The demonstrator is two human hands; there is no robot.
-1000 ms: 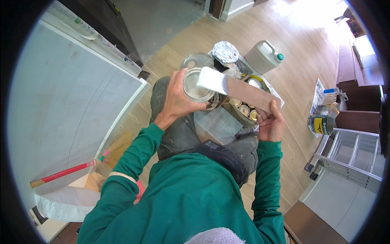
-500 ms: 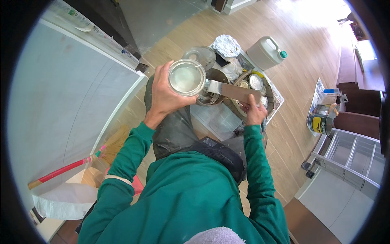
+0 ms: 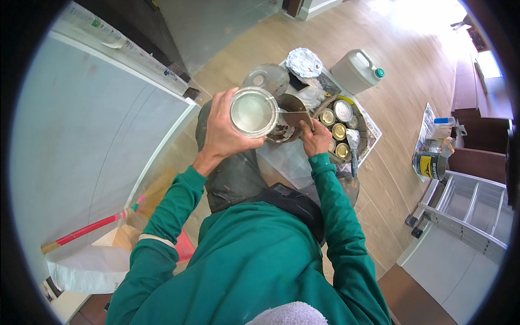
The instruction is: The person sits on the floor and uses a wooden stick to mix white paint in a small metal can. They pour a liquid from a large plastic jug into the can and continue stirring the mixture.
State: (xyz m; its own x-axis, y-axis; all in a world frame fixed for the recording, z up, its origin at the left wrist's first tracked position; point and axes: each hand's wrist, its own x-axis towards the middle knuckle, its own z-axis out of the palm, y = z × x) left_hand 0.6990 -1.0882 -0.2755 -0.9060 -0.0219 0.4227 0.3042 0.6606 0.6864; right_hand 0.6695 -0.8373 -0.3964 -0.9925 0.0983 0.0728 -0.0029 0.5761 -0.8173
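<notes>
My left hand [image 3: 221, 127] is wrapped round an open round can [image 3: 253, 112] with a pale, whitish liquid in it. Pinched in the fingers of my right hand [image 3: 317, 140] is a flat brown stirring stick [image 3: 297, 118], its tip at the can's right rim. Below the two hands stands a wide dark pot [image 3: 281, 133] with white smears inside, partly covered by the can and stick. A basket of small tins [image 3: 339, 131] sits just right of my right hand, and a whitish brush with a dark handle [image 3: 353, 149] leans on its edge.
Beyond the pot lie a clear plastic tub [image 3: 273, 76] and a foil-covered round thing [image 3: 304, 62]. A white jug with a green cap [image 3: 355, 71] stands behind. At right are a paint tin [image 3: 429, 164] and ladder [image 3: 468, 208]; a broom [image 3: 89, 232] lies left.
My right hand has moved left toward the can, and the stick has turned so that less of its flat face shows. The can has shifted slightly right and down.
</notes>
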